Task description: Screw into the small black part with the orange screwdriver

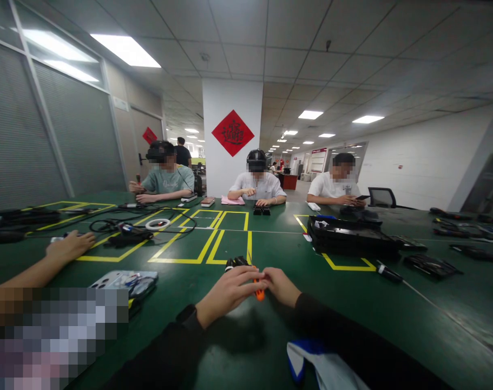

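At the near middle of the green table (pixel 181 281), just short of the yellow tape outlines (pixel 175 261): left hand (pixel 230 290) laid over a black-and-orange item (pixel 260 296), right hand (pixel 279 287) close in from the right. Black end beyond the left knuckles, orange end out below the left fingertips; too small and too covered to name more closely, or to tell one piece from two. Left fingers straight and nearly side by side, right fingers bent inward, tips at or very near the left ones. Impossible to tell from this view: clamped on the item or merely resting against it.

Likeliest trouble, by judgement: a slip of the item onto the table, from a loose or uneven hold between the two hands. Also possible: a pinched or mis-set fingertip, with so much of the contact hidden beneath the left hand. Lower on the right, near the right sleeve (pixel 331 319), a white-and-blue thing (pixel 317 355), easily dragged by a careless sweep of that forearm. To the left, a clear-wrapped pack (pixel 138 281) and a neighbour's hand (pixel 70 246), both at some risk of a knock from a wide leftward swing.
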The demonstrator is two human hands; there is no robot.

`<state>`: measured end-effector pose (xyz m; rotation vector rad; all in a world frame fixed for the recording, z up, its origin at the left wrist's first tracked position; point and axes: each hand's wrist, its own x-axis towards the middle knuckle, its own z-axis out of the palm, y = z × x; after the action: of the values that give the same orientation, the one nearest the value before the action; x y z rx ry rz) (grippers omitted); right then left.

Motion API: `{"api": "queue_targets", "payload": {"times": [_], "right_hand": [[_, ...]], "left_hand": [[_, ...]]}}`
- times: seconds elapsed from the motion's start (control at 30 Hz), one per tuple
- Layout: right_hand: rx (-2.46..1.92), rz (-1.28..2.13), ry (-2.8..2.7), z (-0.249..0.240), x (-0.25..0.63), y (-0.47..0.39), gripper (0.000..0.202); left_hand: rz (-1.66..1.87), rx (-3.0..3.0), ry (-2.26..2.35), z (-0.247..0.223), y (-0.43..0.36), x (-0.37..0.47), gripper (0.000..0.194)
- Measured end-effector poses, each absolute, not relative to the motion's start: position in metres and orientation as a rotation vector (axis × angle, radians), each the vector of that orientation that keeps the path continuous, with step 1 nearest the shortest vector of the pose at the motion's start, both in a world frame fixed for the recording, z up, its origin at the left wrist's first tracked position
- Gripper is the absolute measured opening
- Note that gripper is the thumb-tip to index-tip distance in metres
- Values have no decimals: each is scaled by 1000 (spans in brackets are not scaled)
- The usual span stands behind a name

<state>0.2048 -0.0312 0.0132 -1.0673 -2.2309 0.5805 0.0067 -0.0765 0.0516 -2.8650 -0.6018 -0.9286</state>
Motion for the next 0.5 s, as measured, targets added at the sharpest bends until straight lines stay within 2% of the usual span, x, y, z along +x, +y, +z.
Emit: {"api": "queue_targets", "payload": {"times": [0.1, 0.27, 0.4, 0.5], "right_hand": [[-1184, 804, -1938, 7, 238, -27, 13], [-1155, 1051, -1686, 1, 273, -31, 31], [-1180, 932, -1714, 5, 291, -43, 30], [-1236, 680, -1735, 12, 317, -45, 29]], "left_hand": [[-670, -2962, -552, 56, -83, 15, 35], [-585, -3067, -509, 55, -85, 22, 34], [-565, -3099, -510, 54, -87, 23, 33], [-579, -3082, -555, 55, -89, 21, 38]]}}
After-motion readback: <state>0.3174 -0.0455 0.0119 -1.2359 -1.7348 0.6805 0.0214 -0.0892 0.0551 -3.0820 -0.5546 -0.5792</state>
